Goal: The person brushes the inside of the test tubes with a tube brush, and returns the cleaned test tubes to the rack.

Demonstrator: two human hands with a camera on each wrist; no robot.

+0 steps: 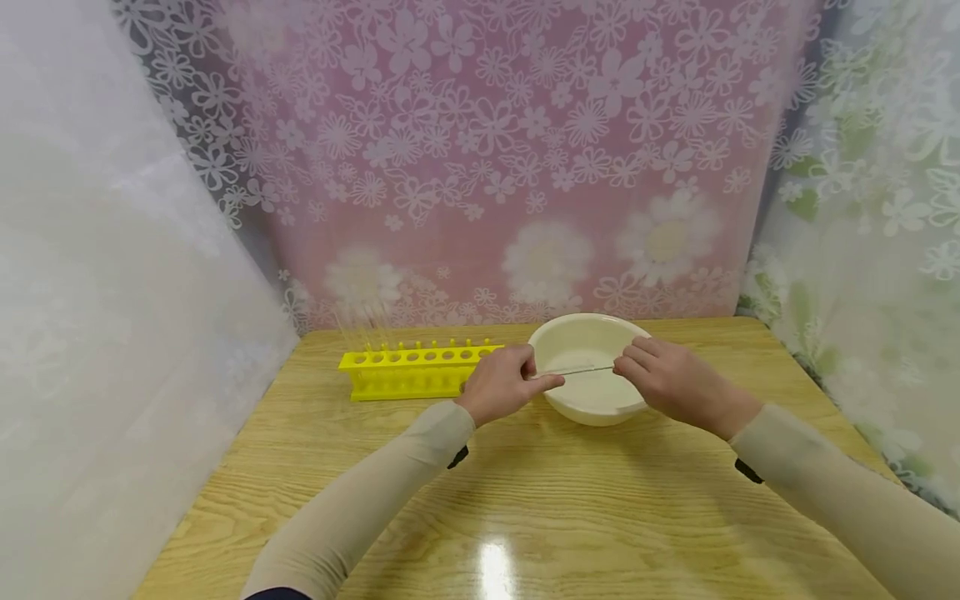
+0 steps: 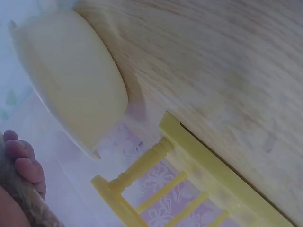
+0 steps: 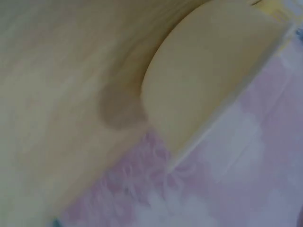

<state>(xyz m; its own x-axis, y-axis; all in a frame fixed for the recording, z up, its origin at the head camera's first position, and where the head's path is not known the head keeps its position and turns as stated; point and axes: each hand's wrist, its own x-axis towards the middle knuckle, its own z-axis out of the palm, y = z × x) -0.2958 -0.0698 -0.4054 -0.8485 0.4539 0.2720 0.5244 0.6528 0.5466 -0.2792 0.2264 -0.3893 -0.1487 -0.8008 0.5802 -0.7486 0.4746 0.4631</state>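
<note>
Over the cream basin, both hands meet along one thin line. My left hand grips a clear test tube, thumb laid along it and its mouth end pointing right. The thin wire handle of a test tube brush runs into the tube, and my right hand pinches its outer end with curled fingers. In the left wrist view, fingers curl beside a brownish bristly patch. The right wrist view shows the basin's side but hardly any of the hand.
A yellow test tube rack stands left of the basin, partly behind my left hand. Several clear tubes stand in its left end. Flowered curtains enclose the wooden table at the back and sides.
</note>
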